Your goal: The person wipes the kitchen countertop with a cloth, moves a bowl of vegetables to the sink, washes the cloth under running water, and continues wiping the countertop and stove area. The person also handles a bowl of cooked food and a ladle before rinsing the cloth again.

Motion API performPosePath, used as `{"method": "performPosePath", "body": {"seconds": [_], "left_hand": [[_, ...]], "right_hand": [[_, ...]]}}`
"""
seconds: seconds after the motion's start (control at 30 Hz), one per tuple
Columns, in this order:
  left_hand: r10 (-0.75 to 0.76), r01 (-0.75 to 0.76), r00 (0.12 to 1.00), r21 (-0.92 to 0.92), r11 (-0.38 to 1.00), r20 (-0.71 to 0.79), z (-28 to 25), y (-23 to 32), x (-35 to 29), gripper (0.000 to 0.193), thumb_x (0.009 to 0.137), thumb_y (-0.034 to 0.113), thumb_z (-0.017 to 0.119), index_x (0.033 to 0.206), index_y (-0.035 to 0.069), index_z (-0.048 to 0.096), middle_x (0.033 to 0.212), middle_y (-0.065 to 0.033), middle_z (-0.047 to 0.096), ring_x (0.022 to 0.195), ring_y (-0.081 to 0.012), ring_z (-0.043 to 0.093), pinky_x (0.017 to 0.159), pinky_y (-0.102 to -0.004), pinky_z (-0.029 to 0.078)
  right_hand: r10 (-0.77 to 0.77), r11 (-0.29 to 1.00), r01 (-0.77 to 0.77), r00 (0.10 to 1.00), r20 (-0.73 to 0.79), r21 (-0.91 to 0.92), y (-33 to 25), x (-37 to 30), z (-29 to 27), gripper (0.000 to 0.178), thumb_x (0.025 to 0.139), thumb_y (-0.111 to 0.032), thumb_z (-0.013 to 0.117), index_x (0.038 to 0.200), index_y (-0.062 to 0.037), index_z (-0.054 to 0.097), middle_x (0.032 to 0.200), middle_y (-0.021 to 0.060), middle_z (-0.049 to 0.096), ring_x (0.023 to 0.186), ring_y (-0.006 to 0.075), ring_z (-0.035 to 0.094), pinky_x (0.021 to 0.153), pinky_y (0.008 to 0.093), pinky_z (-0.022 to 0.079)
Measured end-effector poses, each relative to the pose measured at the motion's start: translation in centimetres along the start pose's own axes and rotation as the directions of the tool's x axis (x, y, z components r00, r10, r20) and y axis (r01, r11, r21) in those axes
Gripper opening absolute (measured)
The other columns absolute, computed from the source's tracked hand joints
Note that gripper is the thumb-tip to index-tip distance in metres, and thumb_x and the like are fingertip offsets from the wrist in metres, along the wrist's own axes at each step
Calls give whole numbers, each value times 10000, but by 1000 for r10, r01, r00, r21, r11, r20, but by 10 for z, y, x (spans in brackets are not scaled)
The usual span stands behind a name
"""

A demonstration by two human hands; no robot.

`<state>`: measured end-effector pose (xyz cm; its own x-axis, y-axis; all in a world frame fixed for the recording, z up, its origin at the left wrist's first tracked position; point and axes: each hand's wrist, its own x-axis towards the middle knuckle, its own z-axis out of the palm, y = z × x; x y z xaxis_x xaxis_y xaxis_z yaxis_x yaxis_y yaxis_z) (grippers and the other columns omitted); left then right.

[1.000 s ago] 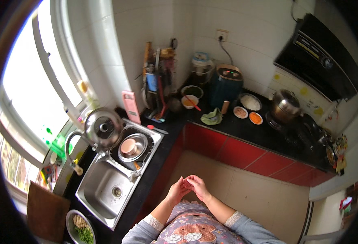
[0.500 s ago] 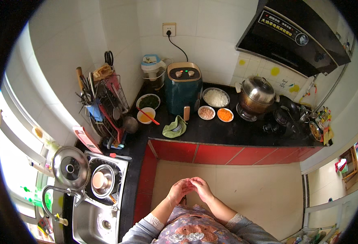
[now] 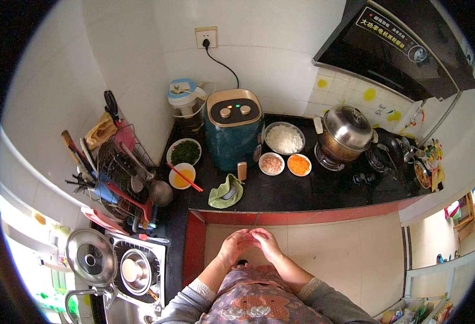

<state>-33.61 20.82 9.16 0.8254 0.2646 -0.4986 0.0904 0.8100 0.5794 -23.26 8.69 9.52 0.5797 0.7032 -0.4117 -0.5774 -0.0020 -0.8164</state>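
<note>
My left hand (image 3: pixel 234 246) and my right hand (image 3: pixel 266 244) meet at the fingertips in front of my apron (image 3: pixel 248 294), over the floor short of the counter. Both are loosely cupped with the fingers extended, and no object shows in them. Nearest on the counter lies a green cloth (image 3: pixel 220 201). Behind it stands a dark green air fryer (image 3: pixel 231 137) with two lit indicators. To its left are a bowl of chopped greens (image 3: pixel 185 153) and a bowl of yellow liquid (image 3: pixel 181 177) with red chopsticks across it. White rice (image 3: pixel 284 139), diced pink meat (image 3: pixel 271 163) and diced carrot (image 3: pixel 299 165) sit in bowls to its right.
A lidded metal pot (image 3: pixel 346 132) stands on the stove under a black range hood (image 3: pixel 388 59). At left are a utensil rack (image 3: pixel 121 162), a large pan lid (image 3: pixel 90 254) and a sink basin (image 3: pixel 121 310). The counter's red front edge (image 3: pixel 302 215) runs before me.
My view has shifted, so the counter appears nearer and the sink lower. My hands stay together at the fingertips, slightly more arched. Nothing on the counter has been moved.
</note>
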Motion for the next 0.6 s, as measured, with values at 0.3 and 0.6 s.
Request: {"method": "performPosePath", "body": {"seconds": [0.3, 0.6], "left_hand": [[1, 5, 997, 73, 997, -78, 54, 37, 42, 390, 1017, 283, 402, 1309, 32, 455, 1305, -138, 543, 1184, -275, 542, 990, -401, 434], [133, -156, 948, -57, 986, -291, 83, 57, 123, 443, 992, 204, 445, 1412, 79, 379, 1368, -93, 524, 1170, -225, 551, 905, -382, 472]], "right_hand": [[-24, 997, 26, 999, -26, 70, -44, 47, -41, 185, 964, -151, 566, 1098, -33, 614, 1053, 96, 658, 969, 195, 641, 858, 334, 528], [62, 997, -62, 998, 4, 35, -97, 119, -115, 220, 949, -143, 577, 1138, -37, 614, 1013, 89, 672, 910, 182, 649, 792, 331, 550]]}}
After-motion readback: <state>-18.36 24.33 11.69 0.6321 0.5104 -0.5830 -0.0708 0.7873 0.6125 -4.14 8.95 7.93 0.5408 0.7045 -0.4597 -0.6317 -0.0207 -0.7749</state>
